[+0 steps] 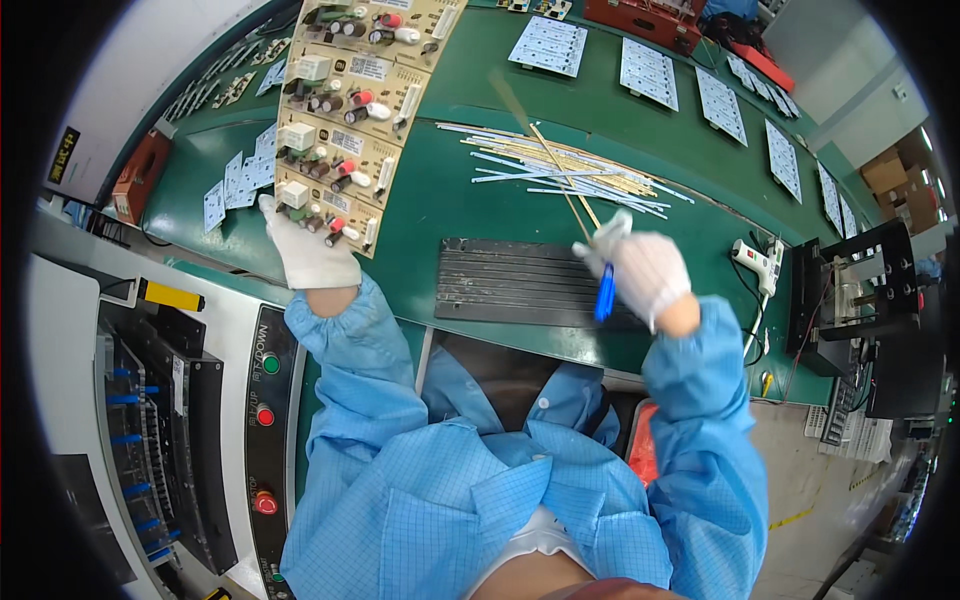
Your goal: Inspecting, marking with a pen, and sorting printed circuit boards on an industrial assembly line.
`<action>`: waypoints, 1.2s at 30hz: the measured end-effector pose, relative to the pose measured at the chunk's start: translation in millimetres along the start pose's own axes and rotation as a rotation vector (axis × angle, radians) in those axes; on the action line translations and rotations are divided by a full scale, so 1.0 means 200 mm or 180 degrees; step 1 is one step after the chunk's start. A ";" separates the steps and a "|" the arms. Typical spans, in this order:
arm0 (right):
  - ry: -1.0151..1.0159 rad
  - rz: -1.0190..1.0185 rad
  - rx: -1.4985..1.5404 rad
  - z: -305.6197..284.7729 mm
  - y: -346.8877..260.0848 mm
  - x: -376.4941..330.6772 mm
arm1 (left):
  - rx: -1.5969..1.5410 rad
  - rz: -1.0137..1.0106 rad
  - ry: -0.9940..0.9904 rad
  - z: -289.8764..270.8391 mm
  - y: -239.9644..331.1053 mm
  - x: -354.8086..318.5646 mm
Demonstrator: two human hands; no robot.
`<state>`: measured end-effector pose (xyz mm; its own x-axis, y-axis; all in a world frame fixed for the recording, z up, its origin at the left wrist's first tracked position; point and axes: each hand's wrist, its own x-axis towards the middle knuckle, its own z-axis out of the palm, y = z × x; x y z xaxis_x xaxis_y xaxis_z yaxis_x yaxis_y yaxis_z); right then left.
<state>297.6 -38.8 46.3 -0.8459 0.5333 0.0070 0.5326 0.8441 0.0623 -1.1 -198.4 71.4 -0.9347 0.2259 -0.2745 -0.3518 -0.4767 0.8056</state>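
Note:
My left hand (312, 250), in a white glove, is closed on the lower left edge of a tan circuit board panel (345, 140), tilted up above the bench. Its repeated sections carry white blocks, dark capacitors and red and white parts. My right hand (640, 272), also gloved and slightly blurred, is closed round a blue pen-like tool (605, 292) whose kind I cannot make out. From its fingers a thin strip (555, 160), smeared by motion, points up and away over a loose pile of narrow tan and white strips (580, 168). Below that hand lies a dark grooved plate (510, 283).
A white glue gun (762, 265) with a cord stands right, beside a black fixture (850, 290). White boards (648, 73) lie in a row across the green bench (420, 215); smaller ones (238, 180) lie left. A button panel (268, 440) is at the lower left.

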 end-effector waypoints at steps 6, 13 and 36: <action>-0.0071 0.0223 -0.0402 0.08 0.27 0.20 | -0.0336 -0.0576 -0.0273 -0.08 -0.08 -0.07; 0.0495 0.0750 -0.0125 0.16 0.37 0.24 | -0.0273 -0.0753 -0.0070 -0.17 -0.20 0.00; 0.1267 -0.0371 0.2530 -0.24 0.05 -0.09 | 0.1844 0.2870 -0.3430 0.22 0.02 -0.27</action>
<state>316.7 -43.4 95.3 -0.7639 0.5074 0.3987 0.1792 0.7604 -0.6243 50.5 -176.3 112.5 -0.2477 0.6663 0.7033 0.6068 -0.4592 0.6488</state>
